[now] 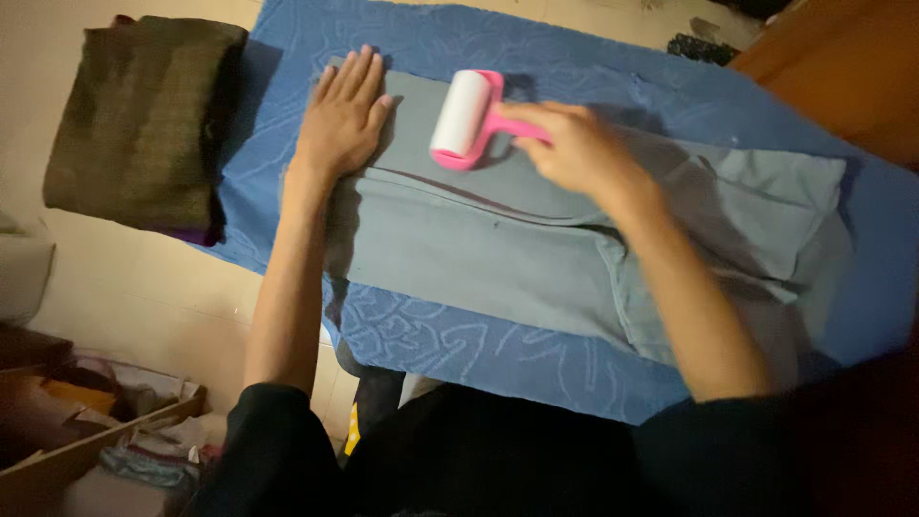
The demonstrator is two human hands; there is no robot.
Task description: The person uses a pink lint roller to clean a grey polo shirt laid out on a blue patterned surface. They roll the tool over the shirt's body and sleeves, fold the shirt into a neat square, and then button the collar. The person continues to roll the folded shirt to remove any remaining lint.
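Note:
A grey-blue pair of trousers (pixel 498 249) lies flat across a blue patterned cloth (pixel 459 354). My left hand (pixel 342 115) rests palm down, fingers spread, on the left end of the trousers. My right hand (pixel 574 144) grips the pink handle of a lint roller (pixel 461 117), whose white roll sits on the trousers just right of my left hand.
A folded dark olive garment (pixel 144 120) lies to the left on the pale floor (pixel 144 287). An open box of odds and ends (pixel 105 421) sits at lower left. A brown wooden surface (pixel 842 67) is at upper right.

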